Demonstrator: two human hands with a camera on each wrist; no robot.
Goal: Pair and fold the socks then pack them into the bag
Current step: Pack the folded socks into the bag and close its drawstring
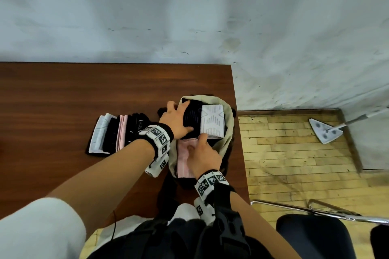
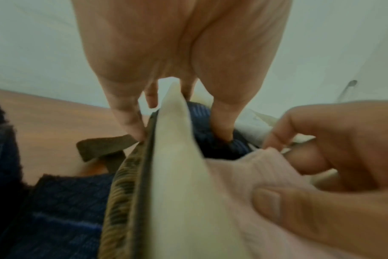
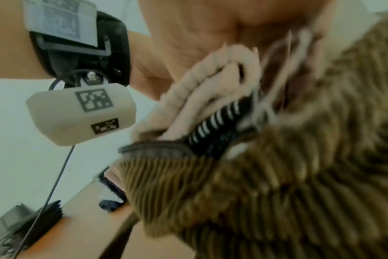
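The bag (image 1: 228,132) lies open near the bench's (image 1: 63,94) 3 o'clock edge. The left hand (image 1: 176,121) grips its rim at 9 o'clock, thumb on a dark sock pair (image 1: 192,116) inside. The right hand (image 1: 203,156) pinches a pink pair (image 1: 183,157) into the mouth at 6 o'clock, beside a white pair (image 1: 211,123). More folded socks (image 1: 114,134) lie left of the bag.

I see desk (image 1: 63,94): dark wood veneer, smooth, slight sheen. Bag (image 3: 299,175): brown ribbed corduroy outside, plain cream cloth lining (image 2: 175,157), matt. Pink sock (image 2: 244,175): fine ribbed knit, soft. White sock (image 1: 212,121): knit with grey pattern. Floor (image 1: 294,153): worn wood planks, scuffed. Chair frame (image 1: 315,210): shiny metal tube.
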